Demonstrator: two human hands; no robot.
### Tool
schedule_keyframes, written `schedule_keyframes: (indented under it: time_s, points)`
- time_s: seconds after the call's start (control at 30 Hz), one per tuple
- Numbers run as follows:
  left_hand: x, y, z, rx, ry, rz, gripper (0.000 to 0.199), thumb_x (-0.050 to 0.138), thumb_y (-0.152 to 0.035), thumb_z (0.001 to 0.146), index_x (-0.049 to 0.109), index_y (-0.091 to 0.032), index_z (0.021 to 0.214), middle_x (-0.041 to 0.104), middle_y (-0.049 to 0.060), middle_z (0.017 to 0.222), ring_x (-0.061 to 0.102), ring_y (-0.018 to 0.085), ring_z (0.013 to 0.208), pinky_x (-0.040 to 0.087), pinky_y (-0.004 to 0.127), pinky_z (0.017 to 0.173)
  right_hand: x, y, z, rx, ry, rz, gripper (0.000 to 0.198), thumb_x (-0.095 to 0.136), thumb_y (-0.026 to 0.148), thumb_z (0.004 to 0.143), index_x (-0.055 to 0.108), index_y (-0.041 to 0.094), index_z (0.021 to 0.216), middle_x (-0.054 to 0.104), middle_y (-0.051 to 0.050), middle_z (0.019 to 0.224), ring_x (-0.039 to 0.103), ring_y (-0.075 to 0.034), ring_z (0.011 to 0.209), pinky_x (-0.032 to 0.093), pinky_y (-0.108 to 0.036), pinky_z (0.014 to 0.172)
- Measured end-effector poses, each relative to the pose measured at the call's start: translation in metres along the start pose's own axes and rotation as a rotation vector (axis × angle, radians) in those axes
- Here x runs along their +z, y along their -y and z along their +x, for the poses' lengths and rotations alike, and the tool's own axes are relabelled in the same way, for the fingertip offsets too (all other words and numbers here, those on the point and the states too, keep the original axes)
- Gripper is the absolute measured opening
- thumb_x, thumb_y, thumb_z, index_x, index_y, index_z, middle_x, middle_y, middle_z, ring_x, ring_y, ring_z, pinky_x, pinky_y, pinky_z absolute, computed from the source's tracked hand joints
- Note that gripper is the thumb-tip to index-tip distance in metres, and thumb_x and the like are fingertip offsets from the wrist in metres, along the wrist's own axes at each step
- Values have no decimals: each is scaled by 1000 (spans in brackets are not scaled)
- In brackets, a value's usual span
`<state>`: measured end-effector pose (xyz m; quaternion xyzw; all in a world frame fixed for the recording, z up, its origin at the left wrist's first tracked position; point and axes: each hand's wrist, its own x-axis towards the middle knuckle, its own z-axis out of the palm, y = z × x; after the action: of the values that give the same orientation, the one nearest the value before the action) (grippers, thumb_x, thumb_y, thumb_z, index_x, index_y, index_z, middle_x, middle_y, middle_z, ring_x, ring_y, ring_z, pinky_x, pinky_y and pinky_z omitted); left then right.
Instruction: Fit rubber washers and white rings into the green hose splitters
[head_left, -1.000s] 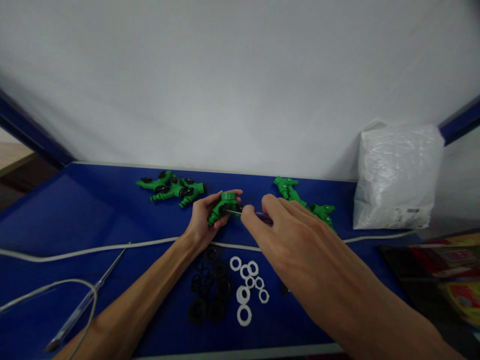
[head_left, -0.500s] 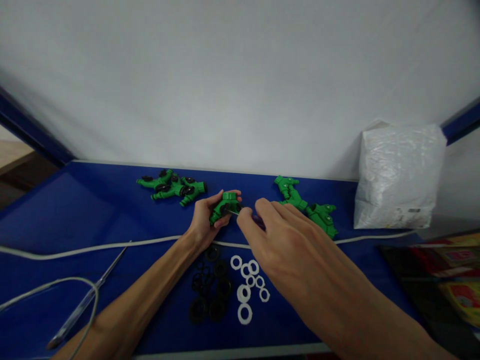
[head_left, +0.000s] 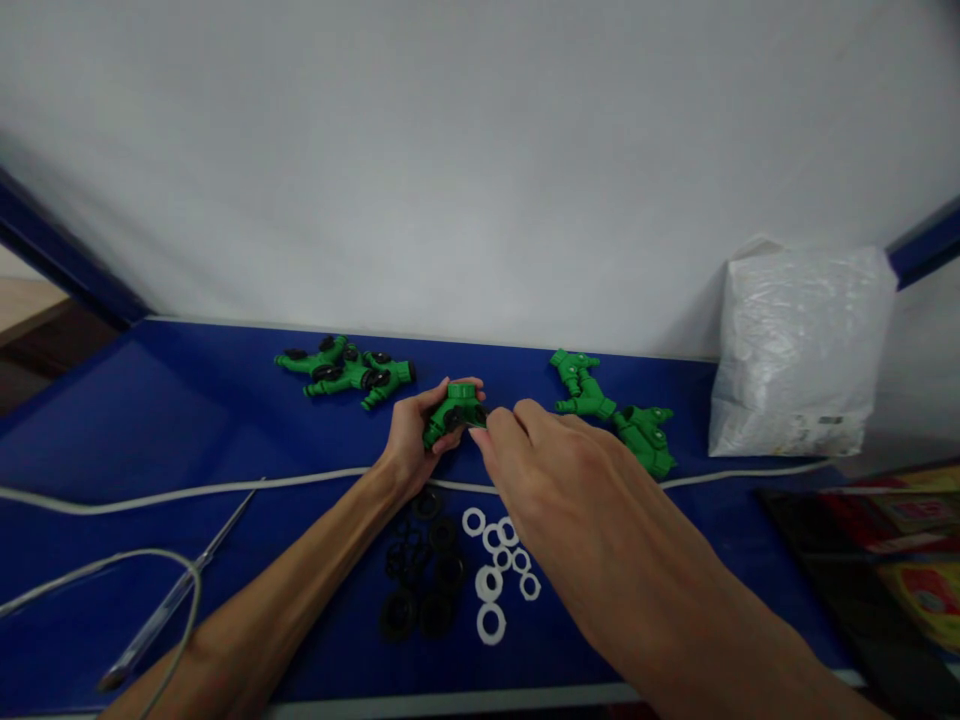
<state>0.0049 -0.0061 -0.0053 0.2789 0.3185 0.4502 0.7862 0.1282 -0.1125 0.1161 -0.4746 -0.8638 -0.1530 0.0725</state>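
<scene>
My left hand (head_left: 411,440) is closed around a green Y-shaped hose splitter (head_left: 459,396) with black valve knobs, its wide round end up. Close against the right side of the splitter, my right hand (head_left: 555,465) is closed on a screwdriver; my fingers hide nearly all of it, with only a bit of metal near the knob. Below the hands lie several black rings (head_left: 450,570) of different sizes and several white ring nuts (head_left: 490,624). Other green splitters with black knobs (head_left: 349,375) lie at the back left. Green splitters without black knobs (head_left: 645,440) lie behind my right hand.
A white cable (head_left: 187,495) crosses the blue table (head_left: 225,420), and a looped cord (head_left: 127,556) lies near a clear-handled screwdriver (head_left: 169,605) at left. A white plastic-wrapped package (head_left: 799,360) stands at the back right. Colourful packets (head_left: 919,560) lie at the right edge.
My right hand has turned and moved slightly in at the splitter, so the screwdriver's shaft and dark handle are now mostly hidden. The left hand keeps its hold, nearly still.
</scene>
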Motion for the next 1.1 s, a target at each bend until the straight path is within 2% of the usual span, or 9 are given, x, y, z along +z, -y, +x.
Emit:
schedule_keyframes:
  time_s: [0.1,0.17,0.3,0.37,0.5,0.67,0.77,0.97,1.1]
  points:
    - [1,-2,1,-7,-27,-53,28,53,-28,90,74,-9,88,72,7,73,32,3,33,21,20,32,3,-2,-1,-7,24,-13,31,52,-9,67,62,15,86,61,-6,76,57,-22,63,42,-34,51]
    - [0,-3,1,7,-27,-47,29,54,-28,90,74,-8,89,72,8,73,31,3,32,18,19,32,4,-4,-3,5,0,-9,32,52,-8,70,62,14,90,60,-6,78,57,-22,64,43,-34,53]
    - [-3,-2,2,49,-18,-5,31,56,-32,88,75,-9,95,74,9,81,36,4,35,24,20,34,5,-7,-6,-45,-55,31,46,48,-10,65,60,8,106,61,-9,86,57,-22,68,46,-34,57]
    - [-3,-1,1,69,-26,22,32,60,-36,86,76,-9,97,74,9,83,43,6,39,28,21,36,4,-8,-7,-66,-56,39,49,46,-11,62,59,8,106,62,-10,86,57,-23,69,47,-34,57]
    - [-2,0,-1,88,-24,76,37,67,-44,81,76,-11,96,73,8,82,56,11,50,31,21,38,6,-13,-11,-79,-39,40,41,43,-11,65,58,14,95,62,-10,82,58,-24,67,48,-34,58]
    - [0,1,-2,150,-74,167,38,68,-48,81,76,-14,94,72,7,87,58,12,59,21,19,37,16,-21,-20,-124,-27,64,27,42,-5,84,56,14,98,62,-10,83,61,-24,70,52,-36,64]
    - [1,0,-3,203,-116,226,38,66,-49,82,76,-15,96,72,7,91,58,12,62,19,18,38,31,-27,-27,-120,-86,91,21,45,-2,89,55,14,99,60,-8,83,60,-23,71,52,-35,64]
    - [2,1,-7,279,-157,322,38,62,-49,85,75,-17,100,71,6,91,58,14,66,25,19,41,67,-36,-46,-81,-183,165,15,51,5,96,55,12,109,61,-9,91,61,-22,77,51,-34,68]
    - [1,3,-7,304,-165,341,38,60,-50,87,75,-18,101,71,6,93,61,15,69,28,18,42,77,-33,-50,-38,-273,231,12,48,7,99,55,13,107,65,-9,91,65,-22,80,53,-32,71]
